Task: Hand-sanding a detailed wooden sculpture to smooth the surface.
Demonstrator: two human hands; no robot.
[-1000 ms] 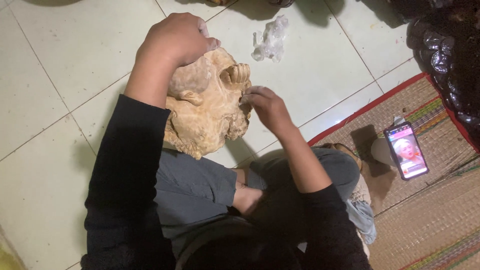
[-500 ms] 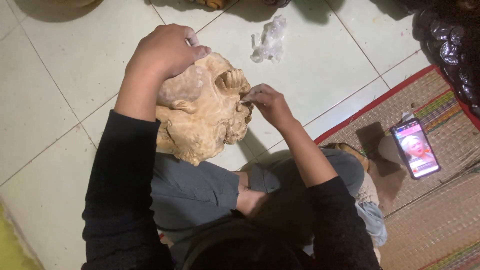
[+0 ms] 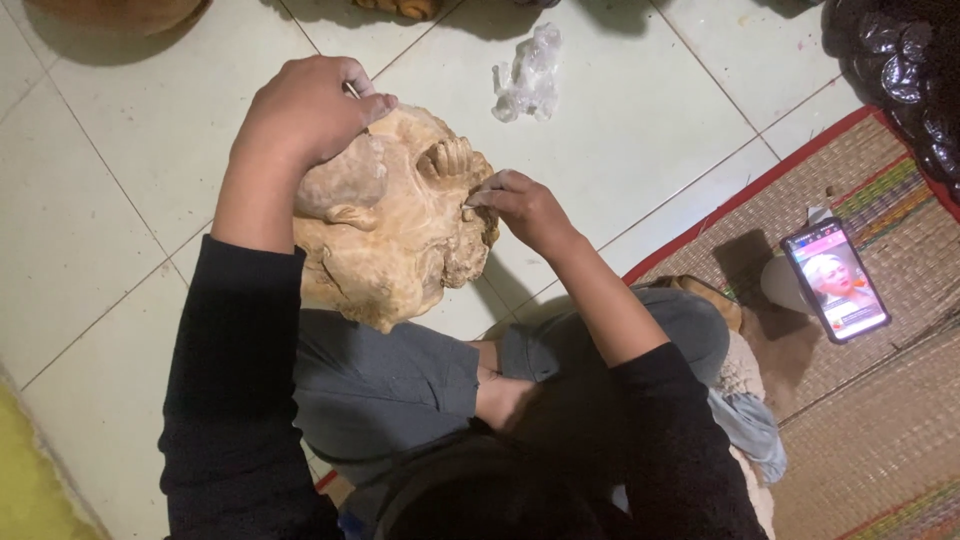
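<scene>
One pale carved wooden sculpture [image 3: 395, 235] rests on the lap; left hand [image 3: 305, 110] grips its top, right hand [image 3: 520, 205] pinches something tiny, unclear.

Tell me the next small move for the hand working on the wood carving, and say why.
Probably a short stroke of the right hand along the carved ridges, with the left hand holding firm. The right fingertips pinch something small against the pale wood carving beside its ridged detail, while the left hand presses on the top and steadies it on the tiled floor.
</scene>
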